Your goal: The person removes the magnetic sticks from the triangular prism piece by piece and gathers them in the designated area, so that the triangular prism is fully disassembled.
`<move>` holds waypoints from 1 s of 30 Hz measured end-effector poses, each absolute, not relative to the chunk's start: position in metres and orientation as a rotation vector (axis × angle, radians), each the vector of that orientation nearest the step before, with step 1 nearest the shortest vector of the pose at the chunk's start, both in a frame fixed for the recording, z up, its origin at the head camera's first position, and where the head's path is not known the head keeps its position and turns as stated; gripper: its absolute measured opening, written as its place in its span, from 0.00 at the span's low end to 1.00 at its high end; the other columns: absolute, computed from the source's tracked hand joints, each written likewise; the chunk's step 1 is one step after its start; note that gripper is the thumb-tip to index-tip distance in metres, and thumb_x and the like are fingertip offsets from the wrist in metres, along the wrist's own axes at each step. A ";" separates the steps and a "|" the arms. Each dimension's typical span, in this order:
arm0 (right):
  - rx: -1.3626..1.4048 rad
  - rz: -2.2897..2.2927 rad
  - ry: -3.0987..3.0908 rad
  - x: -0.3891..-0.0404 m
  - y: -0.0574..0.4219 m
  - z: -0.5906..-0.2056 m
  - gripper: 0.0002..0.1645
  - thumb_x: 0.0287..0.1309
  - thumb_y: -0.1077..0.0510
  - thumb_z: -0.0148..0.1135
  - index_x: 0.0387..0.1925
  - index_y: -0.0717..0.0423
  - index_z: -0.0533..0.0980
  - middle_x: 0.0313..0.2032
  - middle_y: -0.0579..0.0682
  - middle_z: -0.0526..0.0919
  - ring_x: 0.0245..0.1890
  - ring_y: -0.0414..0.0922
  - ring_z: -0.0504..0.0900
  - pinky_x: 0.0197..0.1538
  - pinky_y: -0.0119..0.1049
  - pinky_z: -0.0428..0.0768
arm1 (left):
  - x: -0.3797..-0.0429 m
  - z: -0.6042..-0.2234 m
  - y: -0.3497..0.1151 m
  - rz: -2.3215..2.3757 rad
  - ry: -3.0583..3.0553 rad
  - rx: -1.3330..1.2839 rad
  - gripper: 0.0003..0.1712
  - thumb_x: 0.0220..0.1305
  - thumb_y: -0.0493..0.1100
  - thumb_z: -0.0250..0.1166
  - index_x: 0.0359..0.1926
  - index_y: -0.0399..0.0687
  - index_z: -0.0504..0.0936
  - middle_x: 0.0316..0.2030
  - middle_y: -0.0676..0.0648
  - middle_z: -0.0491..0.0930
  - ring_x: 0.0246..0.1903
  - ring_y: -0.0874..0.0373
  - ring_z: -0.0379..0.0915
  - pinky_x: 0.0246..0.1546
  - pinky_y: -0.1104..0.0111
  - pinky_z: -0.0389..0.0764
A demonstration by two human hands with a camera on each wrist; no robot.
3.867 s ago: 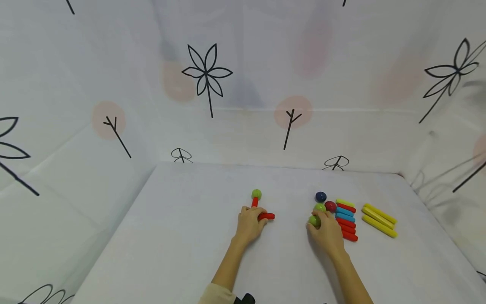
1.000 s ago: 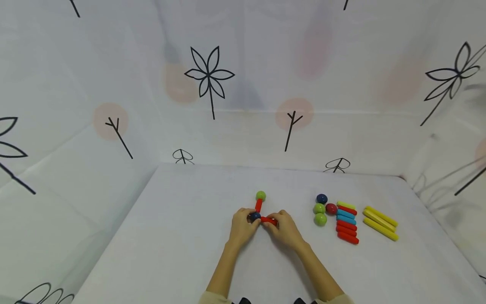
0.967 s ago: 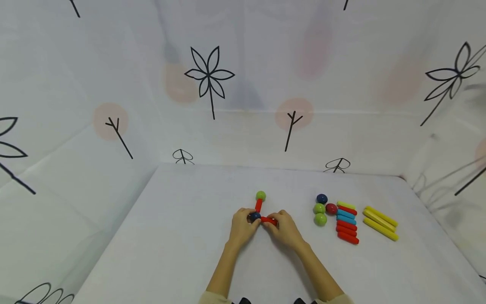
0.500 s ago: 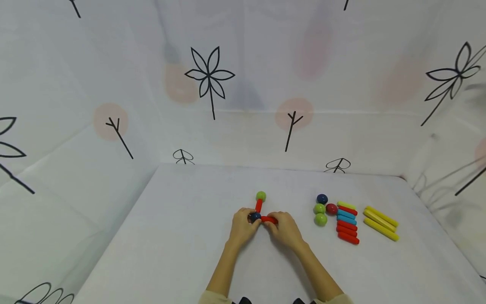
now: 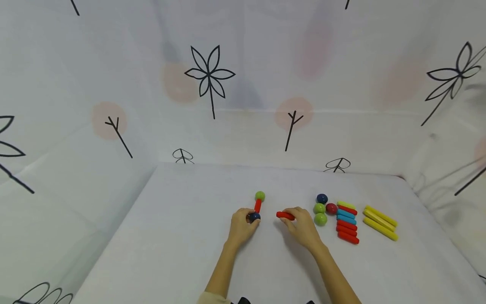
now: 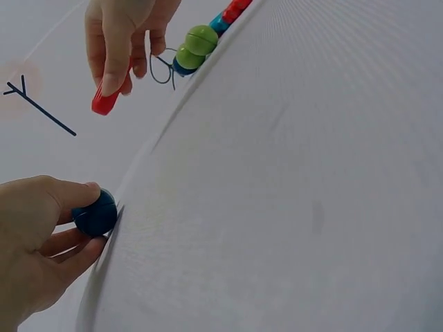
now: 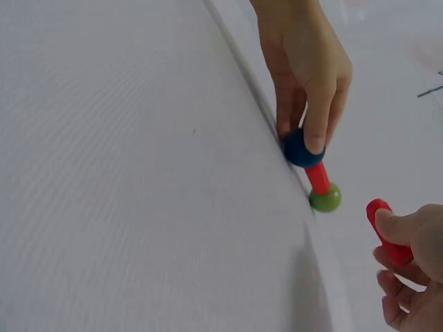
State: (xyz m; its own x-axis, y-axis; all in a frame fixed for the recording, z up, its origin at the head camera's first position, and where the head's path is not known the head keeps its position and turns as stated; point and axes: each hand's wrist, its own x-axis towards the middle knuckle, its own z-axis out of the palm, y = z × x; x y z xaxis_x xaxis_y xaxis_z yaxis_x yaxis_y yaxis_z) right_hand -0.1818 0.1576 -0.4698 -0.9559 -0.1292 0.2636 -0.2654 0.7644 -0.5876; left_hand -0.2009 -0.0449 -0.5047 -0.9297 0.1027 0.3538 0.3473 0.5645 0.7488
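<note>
My left hand [image 5: 240, 226] pinches a dark blue ball [image 5: 255, 217] low on the white table. From that ball a red stick [image 5: 257, 206] runs away from me to a green ball [image 5: 260, 196] at its far end. To the right, my right hand [image 5: 305, 228] pinches a second red stick [image 5: 285, 215] between thumb and fingers. This stick is apart from the blue ball. In the left wrist view, thumb and fingers lie on either side of the blue ball [image 6: 95, 214]. The right wrist view shows the held red stick [image 7: 389, 232] pointing outward from the thumb.
Right of my right hand lie another dark blue ball [image 5: 322, 198], two green balls [image 5: 320, 219] and a dark red ball [image 5: 331, 208]. Beside them is a row of short sticks [image 5: 346, 226] in red, blue and yellow-green. Longer yellow sticks [image 5: 381, 223] lie farther right.
Earlier my right hand was by the loose balls; it then held the red stick against the blue ball. Within the last half second it has drawn that stick away to the right.
</note>
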 end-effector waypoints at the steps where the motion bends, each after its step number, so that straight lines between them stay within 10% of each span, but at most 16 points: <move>1: 0.291 0.969 -2.753 -0.180 0.163 -0.471 0.16 0.54 0.60 0.67 0.44 0.62 0.80 0.40 0.57 0.80 0.42 0.53 0.75 0.45 0.49 0.78 | -0.201 -0.505 -0.045 -1.308 -2.529 -0.380 0.16 0.51 0.35 0.70 0.42 0.32 0.81 0.36 0.41 0.80 0.33 0.55 0.75 0.34 0.73 0.79; 30: -0.132 0.828 -2.946 -0.123 0.295 -0.489 0.23 0.50 0.57 0.69 0.47 0.65 0.78 0.41 0.70 0.73 0.43 0.65 0.66 0.40 0.56 0.72 | -0.198 -0.505 -0.044 -1.319 -2.504 -0.379 0.15 0.51 0.35 0.69 0.42 0.33 0.82 0.36 0.41 0.80 0.33 0.55 0.74 0.33 0.72 0.79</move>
